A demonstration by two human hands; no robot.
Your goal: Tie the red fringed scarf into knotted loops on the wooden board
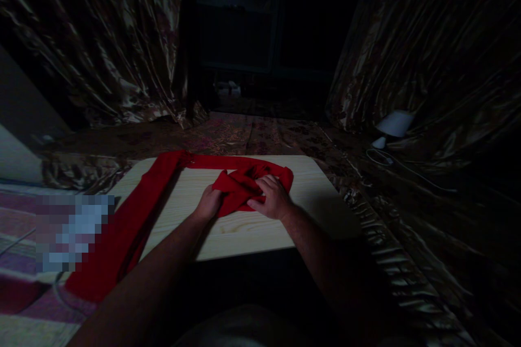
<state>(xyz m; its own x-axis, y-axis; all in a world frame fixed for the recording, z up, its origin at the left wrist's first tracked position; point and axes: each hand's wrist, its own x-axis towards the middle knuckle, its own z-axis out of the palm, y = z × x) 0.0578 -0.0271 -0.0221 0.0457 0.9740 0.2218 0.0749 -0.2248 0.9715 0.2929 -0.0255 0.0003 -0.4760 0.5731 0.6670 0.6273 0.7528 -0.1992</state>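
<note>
Both hands on the bunched end of a red cloth (238,187), mid-surface, slightly toward the far edge. L hand (209,205) sits at the bunch's left side, fingers tucked into/under the fabric, so looks closed on it, tho fingertips are hidden. R hand (272,198) lies on top of the bunch from the right, fingers curled down and pinching a fold. Hands close together, bunch between and under them.

Cloth is long: from the bunch it runs left along the far edge of the surface (244,227), turns at the far-left corner, then comes back toward the person down the left edge and hangs off onto the patterned rug (24,282). So long axis makes an L; the free length lies left of both hands, L hand nearer to it.

Room: bare wood in front of the hands toward the near edge, and a clear strip to the right. Curtains (101,54) close on both sides, small white lamp (393,126) well off right. Dim light, fold details hard to read.
</note>
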